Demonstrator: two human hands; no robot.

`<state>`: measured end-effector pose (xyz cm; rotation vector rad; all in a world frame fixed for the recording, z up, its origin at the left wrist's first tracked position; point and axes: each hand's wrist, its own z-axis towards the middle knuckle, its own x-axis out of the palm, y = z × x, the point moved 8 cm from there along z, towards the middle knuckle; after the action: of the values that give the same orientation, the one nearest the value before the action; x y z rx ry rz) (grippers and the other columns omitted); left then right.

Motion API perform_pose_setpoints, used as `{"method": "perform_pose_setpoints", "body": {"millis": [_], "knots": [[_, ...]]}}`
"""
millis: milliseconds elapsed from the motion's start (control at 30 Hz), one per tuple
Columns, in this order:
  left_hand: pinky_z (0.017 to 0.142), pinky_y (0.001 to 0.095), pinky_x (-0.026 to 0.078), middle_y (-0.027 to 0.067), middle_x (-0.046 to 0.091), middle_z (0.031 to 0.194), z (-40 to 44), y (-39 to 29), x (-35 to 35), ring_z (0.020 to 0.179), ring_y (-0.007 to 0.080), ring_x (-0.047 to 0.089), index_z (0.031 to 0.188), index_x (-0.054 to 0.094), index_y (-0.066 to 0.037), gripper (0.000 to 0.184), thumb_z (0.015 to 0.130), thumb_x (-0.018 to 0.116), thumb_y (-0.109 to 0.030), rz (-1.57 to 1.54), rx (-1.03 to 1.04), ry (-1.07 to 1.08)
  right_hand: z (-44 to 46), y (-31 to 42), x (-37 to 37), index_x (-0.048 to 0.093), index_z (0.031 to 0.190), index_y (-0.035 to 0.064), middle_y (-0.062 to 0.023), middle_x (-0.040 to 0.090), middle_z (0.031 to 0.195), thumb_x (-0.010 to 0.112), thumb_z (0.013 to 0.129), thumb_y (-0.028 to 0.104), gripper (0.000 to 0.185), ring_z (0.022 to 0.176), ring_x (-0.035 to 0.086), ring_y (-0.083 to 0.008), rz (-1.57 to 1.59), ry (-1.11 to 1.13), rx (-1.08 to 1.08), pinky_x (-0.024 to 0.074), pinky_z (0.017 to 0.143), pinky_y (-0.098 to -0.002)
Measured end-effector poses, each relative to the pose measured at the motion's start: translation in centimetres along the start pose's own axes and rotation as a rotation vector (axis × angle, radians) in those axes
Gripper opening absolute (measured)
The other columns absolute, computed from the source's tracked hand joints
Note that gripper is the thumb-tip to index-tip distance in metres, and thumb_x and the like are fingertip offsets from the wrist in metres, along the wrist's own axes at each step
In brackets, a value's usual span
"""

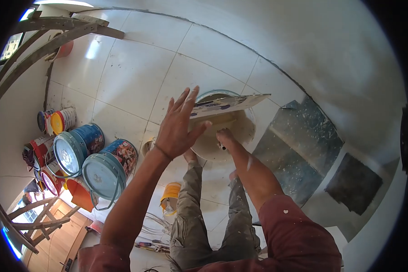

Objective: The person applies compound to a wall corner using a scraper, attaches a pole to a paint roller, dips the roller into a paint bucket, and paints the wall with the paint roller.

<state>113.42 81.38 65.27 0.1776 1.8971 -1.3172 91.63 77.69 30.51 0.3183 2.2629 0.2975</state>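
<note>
At twelve o'clock, over the bucket (245, 127), board (233, 105) could tip in if bumped; left hand (177, 129) wide, right hand (225, 138) curled (on what? can't tell).

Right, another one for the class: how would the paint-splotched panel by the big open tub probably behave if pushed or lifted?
The paint-splotched panel is probably stiff: its long edge runs nearly straight, without visible sag. It looks thin, so perhaps light for its size. Its right end juts past the tub in this view, so pushing there might tip it.
</note>
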Motion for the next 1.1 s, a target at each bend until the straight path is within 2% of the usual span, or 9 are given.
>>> {"method": "perform_pose_setpoints", "body": {"millis": [67, 100, 200, 267, 400, 467, 633, 767, 1100], "knots": [[0.115, 0.0458, 0.035, 0.0234, 0.061, 0.131, 2.4, 0.4, 1.7, 0.126, 0.036, 0.056, 0.146, 0.046, -0.01, 0.06, 0.091, 0.067, -0.021, 0.092, 0.069, 0.089, -0.8, 0.1, -0.8, 0.078, 0.079, 0.0114, -0.0079, 0.075, 0.08, 0.067, 0.077, 0.02, 0.014, 0.076, 0.073, -0.024, 0.03, -0.016, 0.03, 0.0555, 0.074, -0.0387], [0.101, 0.045, 0.049, 0.0205, 0.072, 0.097, 3.2, 0.9, 2.2, 0.096, 0.0361, 0.069, 0.129, 0.063, -0.011, 0.037, 0.093, 0.063, -0.018, 0.054, -0.018, 0.13, -0.8, -0.3, 0.3, 0.078, 0.079, 0.0116, -0.007, 0.075, 0.079, 0.067, 0.077, 0.02, 0.014, 0.074, 0.073, -0.0235, 0.043, -0.025, 0.043, 0.0553, 0.073, -0.038], [0.077, 0.0451, 0.054, 0.0143, 0.071, 0.083, 2.9, 1.2, 2.5, 0.074, 0.0358, 0.068, 0.117, 0.071, -0.014, 0.026, 0.092, 0.065, -0.017, 0.015, -0.053, 0.048, -1.5, -2.3, 7.1, 0.076, 0.076, 0.0115, -0.0039, 0.072, 0.072, 0.067, 0.076, 0.018, 0.011, 0.069, 0.071, -0.0226, 0.695, -0.069, 0.303, 0.0547, 0.072, -0.037], [0.07, 0.0456, 0.052, 0.0149, 0.07, 0.082, 2.3, 1.2, 3.0, 0.074, 0.0352, 0.067, 0.112, 0.073, -0.015, 0.022, 0.091, 0.065, -0.017, 0.021, -0.054, 0.011, -5.2, -0.4, 2.2, 0.074, 0.077, 0.0111, -0.0025, 0.069, 0.066, 0.067, 0.075, 0.017, 0.009, 0.065, 0.07, -0.023, 0.499, -0.158, 0.262, 0.0543, 0.073, -0.0367], [0.067, 0.0454, 0.051, 0.0152, 0.069, 0.08, 2.2, 1.4, 3.1, 0.074, 0.0352, 0.067, 0.109, 0.075, -0.017, 0.021, 0.091, 0.065, -0.016, 0.038, -0.077, -0.001, -11.1, 1.6, 5.4, 0.069, 0.091, 0.0053, -0.008, 0.069, 0.08, 0.061, 0.087, 0.018, 0.015, 0.08, 0.069, -0.0271, 1.083, -0.36, 0.363, 0.0544, 0.079, -0.0417], [0.071, 0.0429, 0.054, 0.0176, 0.071, 0.086, 2.6, 1.2, 2.9, 0.079, 0.0356, 0.069, 0.109, 0.075, -0.013, 0.02, 0.091, 0.064, -0.015, 0.045, -0.122, 0.031, -15.3, 4.8, 1.3, 0.067, 0.095, 0.0027, -0.0127, 0.069, 0.093, 0.056, 0.094, 0.019, 0.02, 0.091, 0.067, -0.0298, 0.783, -0.326, 0.401, 0.0545, 0.081, -0.044], [0.074, 0.0422, 0.054, 0.0185, 0.071, 0.089, 2.9, 1.0, 2.9, 0.081, 0.0363, 0.069, 0.109, 0.075, -0.012, 0.02, 0.092, 0.064, -0.015, 0.063, -0.126, 0.039, -13.9, 5.4, 2.7, 0.069, 0.104, 0.0012, -0.0145, 0.069, 0.105, 0.056, 0.095, 0.019, 0.024, 0.096, 0.066, -0.0312, 0.823, -0.248, 0.471, 0.0557, 0.083, -0.0437], [0.075, 0.0428, 0.054, 0.0182, 0.071, 0.088, 2.2, 0.6, 3.0, 0.08, 0.0369, 0.069, 0.108, 0.074, -0.012, 0.02, 0.092, 0.063, -0.016, 0.077, -0.143, 0.035, -6.8, 3.2, 0.0, 0.075, 0.078, 0.0151, -0.004, 0.07, 0.074, 0.065, 0.078, 0.021, 0.012, 0.076, 0.068, -0.0245, 0.188, -0.224, 0.262, 0.0517, 0.08, -0.0381], [0.071, 0.0439, 0.053, 0.0167, 0.072, 0.087, 1.5, 0.9, 3.5, 0.078, 0.0352, 0.069, 0.107, 0.075, -0.012, 0.018, 0.091, 0.065, -0.017, 0.111, -0.153, 0.001, -2.3, 0.1, 0.7, 0.077, 0.061, 0.0192, -0.0004, 0.073, 0.069, 0.069, 0.074, 0.019, 0.015, 0.073, 0.07, -0.0184, 0.208, -0.049, 0.171, 0.0526, 0.081, -0.0349]]}}
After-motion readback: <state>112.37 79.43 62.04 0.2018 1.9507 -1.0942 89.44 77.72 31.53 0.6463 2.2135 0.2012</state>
